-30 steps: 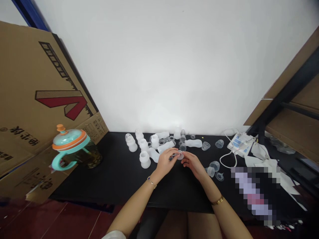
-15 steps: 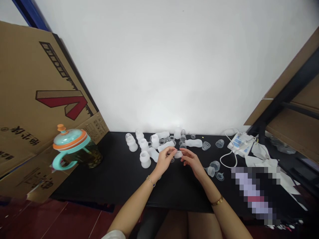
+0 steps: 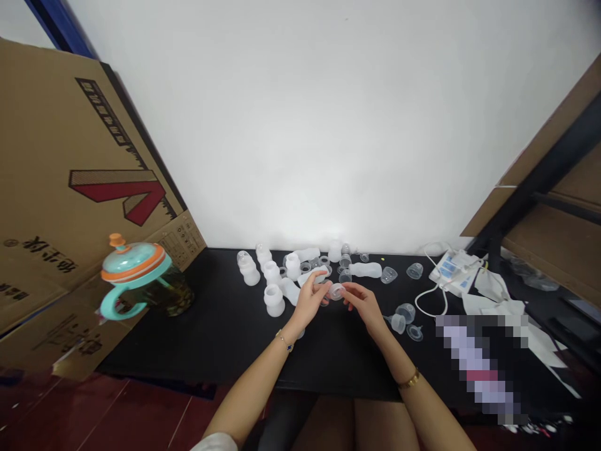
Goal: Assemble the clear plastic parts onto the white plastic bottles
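A small translucent bottle ring (image 3: pixel 336 290) is held between my hands above the black table. My right hand (image 3: pixel 365 305) pinches its right edge with thumb and fingertips. My left hand (image 3: pixel 308 303) has its thumb at the ring's left side, its index finger raised and the other fingers curled behind. Just left stand several white baby bottles, the closest an uncapped bottle (image 3: pixel 274 300). Behind my left hand lies a white bottle (image 3: pixel 313 276) on its side, partly hidden. Right of my right hand are a clear dome cap (image 3: pixel 405 312), a translucent ring (image 3: pixel 398 323) and a clear nipple (image 3: pixel 414 332).
A teal and orange lidded jug (image 3: pixel 141 279) stands at the left before a cardboard box (image 3: pixel 56 188). A white power strip (image 3: pixel 455 272) with cables and crumpled paper (image 3: pixel 493 307) lie at the right. A white wall (image 3: pixel 328 125) rises behind the table (image 3: pixel 197 338).
The ring has been tilted so that its round opening shows more. My left index finger has lifted away from it, while my right fingers have closed in on its edge.
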`<state>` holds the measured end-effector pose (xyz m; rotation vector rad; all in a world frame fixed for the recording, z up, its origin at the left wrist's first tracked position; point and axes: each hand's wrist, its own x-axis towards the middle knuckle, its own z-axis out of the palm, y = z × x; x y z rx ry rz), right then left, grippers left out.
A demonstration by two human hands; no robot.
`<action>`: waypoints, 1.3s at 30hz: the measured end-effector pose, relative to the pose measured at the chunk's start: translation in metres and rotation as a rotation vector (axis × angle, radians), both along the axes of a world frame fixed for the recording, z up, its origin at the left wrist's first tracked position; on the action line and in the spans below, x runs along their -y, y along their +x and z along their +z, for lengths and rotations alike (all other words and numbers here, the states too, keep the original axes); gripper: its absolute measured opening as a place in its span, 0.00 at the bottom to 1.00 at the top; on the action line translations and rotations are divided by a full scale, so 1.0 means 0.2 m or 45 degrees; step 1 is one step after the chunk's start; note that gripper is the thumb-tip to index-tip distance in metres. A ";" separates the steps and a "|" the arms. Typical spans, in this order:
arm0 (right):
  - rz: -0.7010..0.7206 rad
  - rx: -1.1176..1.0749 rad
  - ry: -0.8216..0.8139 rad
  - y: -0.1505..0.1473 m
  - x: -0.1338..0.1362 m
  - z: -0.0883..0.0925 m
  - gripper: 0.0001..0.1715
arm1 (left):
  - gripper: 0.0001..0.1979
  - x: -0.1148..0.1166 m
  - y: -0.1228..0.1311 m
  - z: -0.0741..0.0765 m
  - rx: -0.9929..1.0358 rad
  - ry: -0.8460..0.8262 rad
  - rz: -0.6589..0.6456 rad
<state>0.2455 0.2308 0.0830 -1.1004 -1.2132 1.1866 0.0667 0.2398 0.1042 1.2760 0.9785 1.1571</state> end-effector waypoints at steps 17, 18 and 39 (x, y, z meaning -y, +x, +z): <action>-0.039 0.091 0.024 0.00 -0.01 -0.02 0.24 | 0.18 0.04 0.01 0.03 -0.329 0.265 -0.112; -0.021 0.094 0.030 0.00 -0.01 -0.02 0.24 | 0.17 0.04 0.01 0.02 -0.348 0.279 -0.105; -0.091 0.454 0.229 -0.02 0.03 -0.01 0.17 | 0.18 0.05 0.01 0.01 -0.625 0.523 -0.023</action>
